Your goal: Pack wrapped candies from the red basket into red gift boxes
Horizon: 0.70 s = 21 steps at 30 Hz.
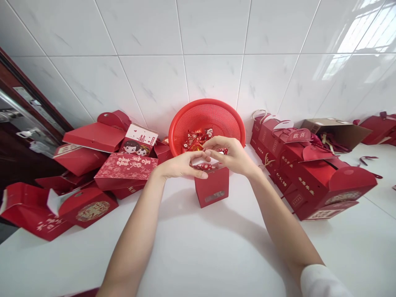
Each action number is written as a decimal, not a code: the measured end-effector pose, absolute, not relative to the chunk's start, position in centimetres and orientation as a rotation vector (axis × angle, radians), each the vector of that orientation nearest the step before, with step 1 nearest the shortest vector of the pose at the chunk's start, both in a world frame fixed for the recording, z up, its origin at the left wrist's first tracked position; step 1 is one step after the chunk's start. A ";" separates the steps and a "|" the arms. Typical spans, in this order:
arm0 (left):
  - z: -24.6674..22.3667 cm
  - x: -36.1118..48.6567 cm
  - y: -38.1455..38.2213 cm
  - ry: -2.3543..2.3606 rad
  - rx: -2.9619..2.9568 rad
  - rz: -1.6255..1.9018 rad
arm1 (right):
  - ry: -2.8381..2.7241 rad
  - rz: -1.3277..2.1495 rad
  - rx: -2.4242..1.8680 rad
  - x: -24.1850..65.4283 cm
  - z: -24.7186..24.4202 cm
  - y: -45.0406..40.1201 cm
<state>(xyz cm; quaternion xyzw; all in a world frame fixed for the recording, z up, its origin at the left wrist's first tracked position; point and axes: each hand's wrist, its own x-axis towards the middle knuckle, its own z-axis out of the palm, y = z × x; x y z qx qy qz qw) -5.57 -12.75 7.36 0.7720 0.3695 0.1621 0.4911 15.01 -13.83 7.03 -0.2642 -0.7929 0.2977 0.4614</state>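
Note:
A small red box (212, 187) stands upright on the white table (198, 251), its top open, with a red patterned packet (206, 166) showing inside. My left hand (185, 165) is at the box's upper left edge, thumb across its front rim and fingers curved over the opening. My right hand (230, 154) arches over the right side of the opening, its fingertips meeting those of the left. Whatever is between the fingertips is too small to make out. Behind the hands, a red mesh basket (207, 108) leans toward the wall, holding red wrapped packets (193, 140).
At the left lies a pile of red boxes (93, 206), some with their tops open. A row of red boxes (315, 177) with handles stands at the right, beside an open brown carton (346, 132). White wall tiles (213, 29) rise behind.

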 end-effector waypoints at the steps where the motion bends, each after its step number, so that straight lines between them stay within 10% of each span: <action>1: 7.3 -5.6 -12.7 0.921 1.886 0.391 | -1.940 0.711 -0.667 15.1 7.1 -13.9; 21: 7.8 -7.2 -12.6 1.041 2.097 0.842 | -2.039 0.549 -0.930 17.9 7.3 -13.6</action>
